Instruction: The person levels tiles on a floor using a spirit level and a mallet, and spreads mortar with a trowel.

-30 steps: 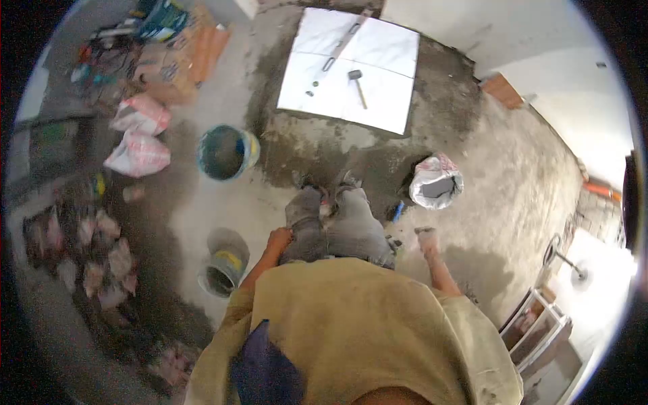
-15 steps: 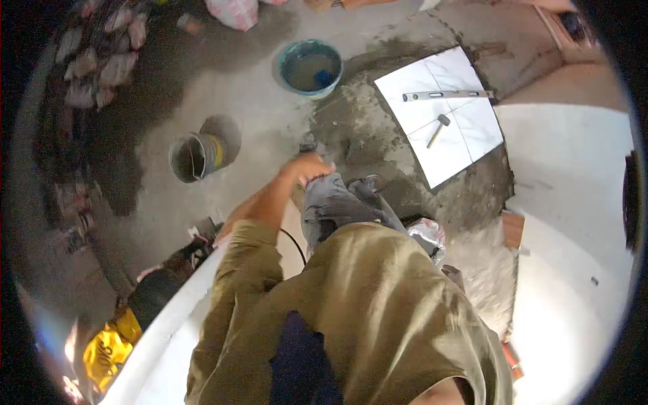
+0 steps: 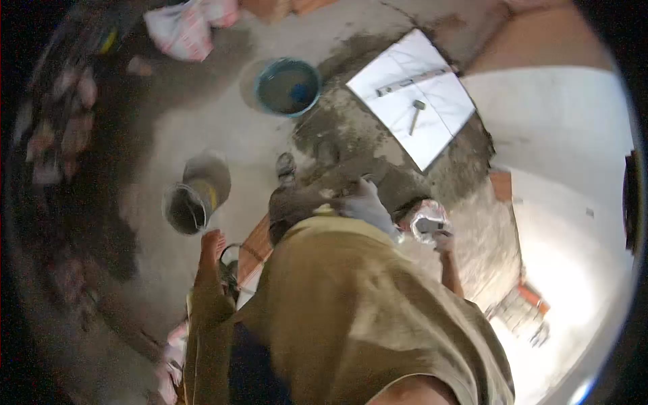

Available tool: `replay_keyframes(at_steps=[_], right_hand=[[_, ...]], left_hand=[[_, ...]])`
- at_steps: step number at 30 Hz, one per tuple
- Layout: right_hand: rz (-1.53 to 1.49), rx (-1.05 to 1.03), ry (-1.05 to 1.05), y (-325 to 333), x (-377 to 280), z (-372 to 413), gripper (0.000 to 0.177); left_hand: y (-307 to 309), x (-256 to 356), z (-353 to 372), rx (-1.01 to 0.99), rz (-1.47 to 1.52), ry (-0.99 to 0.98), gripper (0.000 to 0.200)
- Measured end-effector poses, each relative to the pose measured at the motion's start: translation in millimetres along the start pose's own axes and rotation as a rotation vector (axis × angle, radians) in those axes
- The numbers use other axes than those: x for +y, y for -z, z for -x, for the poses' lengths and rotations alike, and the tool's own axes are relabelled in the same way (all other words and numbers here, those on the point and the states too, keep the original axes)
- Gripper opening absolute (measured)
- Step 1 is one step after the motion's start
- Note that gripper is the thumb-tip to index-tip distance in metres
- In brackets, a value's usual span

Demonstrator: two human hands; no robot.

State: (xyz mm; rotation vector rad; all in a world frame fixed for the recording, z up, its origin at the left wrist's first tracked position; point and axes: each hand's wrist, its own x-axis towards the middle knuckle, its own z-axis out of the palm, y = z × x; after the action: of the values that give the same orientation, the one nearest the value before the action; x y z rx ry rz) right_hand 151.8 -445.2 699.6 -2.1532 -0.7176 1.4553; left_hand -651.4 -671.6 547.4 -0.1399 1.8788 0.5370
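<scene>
My left hand (image 3: 212, 241), reached out to the left, is smeared by motion, its fingertips just below the rim of a grey bucket (image 3: 181, 208). Low on the right, my right hand (image 3: 443, 240) is at the edge of an opened white and red bag (image 3: 428, 217) with something grey inside. Its fingers are small and blurred, and I cannot tell whether they grip the bag. Between the hands, my shoe (image 3: 285, 167) and trousered legs show below the shirt.
White marbled tiles (image 3: 439, 128) lie on wet grey mortar at upper right, bearing a spirit level (image 3: 413, 82) and a mallet (image 3: 416, 116). A teal tub (image 3: 289, 86) of murky liquid stands at the top middle. A bag (image 3: 179, 32) lies beyond; a pale wall runs along the right.
My left hand has left the trouser knee and swung out left toward the bucket. My right hand has come further into view beside the bag. The whole view has shifted and turned.
</scene>
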Motion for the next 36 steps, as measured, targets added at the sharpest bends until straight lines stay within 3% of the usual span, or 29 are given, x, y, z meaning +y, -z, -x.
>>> replay_keyframes(at_steps=[1,3,5,6,7,9,11,12,13,14,15,16,17,18,19,20,23,24,25,26,27,28,29,31,32,33,34,35,36], right_hand=[[-0.130,-0.046,0.098,-12.7,19.2,9.6,0.032],[0.417,0.052,-0.174,-50.3,45.8,12.6,0.030],[0.327,0.153,-0.408,-95.6,43.8,51.1,0.029],[0.273,0.184,-0.456,-90.0,120.0,34.7,0.029],[0.186,-0.045,-0.076,-87.5,201.8,24.4,0.034],[-0.482,0.038,-0.520,-131.7,185.6,45.9,0.036],[-0.078,-0.314,-0.223,-160.6,205.2,39.7,0.039],[-0.138,-0.273,-0.238,-186.6,277.2,26.8,0.039],[-0.391,-0.380,-0.531,-203.1,337.8,-12.9,0.041],[-0.555,-0.330,-0.301,-241.8,427.0,-28.2,0.040],[-0.256,-0.178,-0.428,-265.5,286.3,13.9,0.036],[-0.368,-0.020,-0.529,-271.2,182.3,49.7,0.035],[-0.436,-0.067,-0.627,-289.5,176.5,44.0,0.037],[-0.066,-0.318,-0.092,-331.8,282.4,1.6,0.034],[-0.105,-0.310,-0.218,-361.3,272.6,3.6,0.033],[-0.354,-0.037,-0.699,-347.0,131.1,48.3,0.031],[-0.189,0.139,-0.513,-426.6,146.9,54.1,0.027],[-0.400,0.096,-0.599,-433.9,116.4,70.4,0.026],[-0.434,0.100,-0.608,-459.2,117.6,75.8,0.026],[-0.734,0.287,-0.523,-499.9,129.5,82.9,0.026],[-1.019,0.487,-0.435,-545.1,127.7,95.1,0.027],[-1.040,0.395,-0.412,-567.0,113.5,111.3,0.021],[-1.067,0.413,-0.421,-588.3,73.6,135.2,0.021],[-0.665,0.297,-0.731,-628.1,-16.7,184.3,0.021],[-0.450,0.221,-0.646,-675.1,-1.2,190.9,0.022],[-0.487,0.242,-0.665,-787.4,93.8,185.1,0.022],[0.071,0.378,-0.453,-888.8,166.6,173.4,0.018],[0.063,0.399,-0.464,-866.4,85.7,207.7,0.018],[-0.147,-0.103,-0.324,-808.5,4.7,241.7,0.017]], left_hand=[[22.6,-8.4,-32.2,-0.194,0.098,-0.118,0.043],[31.3,44.2,5.6,-0.129,0.054,0.016,0.044],[40.6,110.3,32.0,-0.148,-0.056,0.029,0.046],[45.6,134.2,32.3,-0.153,-0.191,-0.043,0.040],[49.3,159.1,30.1,-0.158,-0.320,-0.112,0.034],[58.1,219.4,30.7,-0.143,-0.492,-0.297,0.028],[58.9,273.8,14.8,-0.145,-0.659,-0.497,0.022],[60.9,294.7,-6.8,-0.075,-0.551,-0.547,0.021],[61.0,327.3,-16.7,-0.014,-0.460,-0.588,0.021],[55.5,359.4,-11.0,-0.056,-0.541,-0.598,0.021],[47.6,391.0,7.7,-0.025,-0.635,-0.661,0.024],[35.5,421.2,22.6,-0.004,-0.705,-0.737,0.028],[3.6,454.0,41.6,0.008,-0.751,-0.830,0.033],[-36.6,486.9,69.9,-0.056,-0.716,-0.778,0.038],[-65.3,514.4,97.0,-0.114,-0.684,-0.721,0.044],[-101.2,537.9,126.0,-0.149,-0.671,-0.868,0.047],[-180.3,624.5,199.2,-0.361,-0.724,-1.531,0.051],[-209.8,639.8,249.2,-0.407,-0.609,-1.462,0.050],[-210.3,686.2,259.5,-0.629,-0.675,-1.619,0.052],[-225.7,700.6,298.9,-0.821,-0.488,-1.685,0.050],[-235.2,735.3,328.3,-1.233,-0.611,-2.006,0.051],[-246.7,744.3,371.9,-1.260,-0.661,-2.466,0.047],[-243.5,759.6,365.3,-1.304,-0.670,-2.462,0.047],[-243.7,781.1,364.9,-1.426,-0.710,-2.449,0.046],[-249.6,789.8,365.5,-1.490,-0.722,-2.445,0.046],[-254.9,798.3,366.4,-1.553,-0.726,-2.432,0.045],[-253.3,804.8,364.0,-1.597,-0.713,-2.427,0.045],[-255.8,808.2,360.4,-1.626,-0.694,-2.425,0.045],[-257.7,808.7,358.0,-1.650,-0.675,-2.424,0.044]])
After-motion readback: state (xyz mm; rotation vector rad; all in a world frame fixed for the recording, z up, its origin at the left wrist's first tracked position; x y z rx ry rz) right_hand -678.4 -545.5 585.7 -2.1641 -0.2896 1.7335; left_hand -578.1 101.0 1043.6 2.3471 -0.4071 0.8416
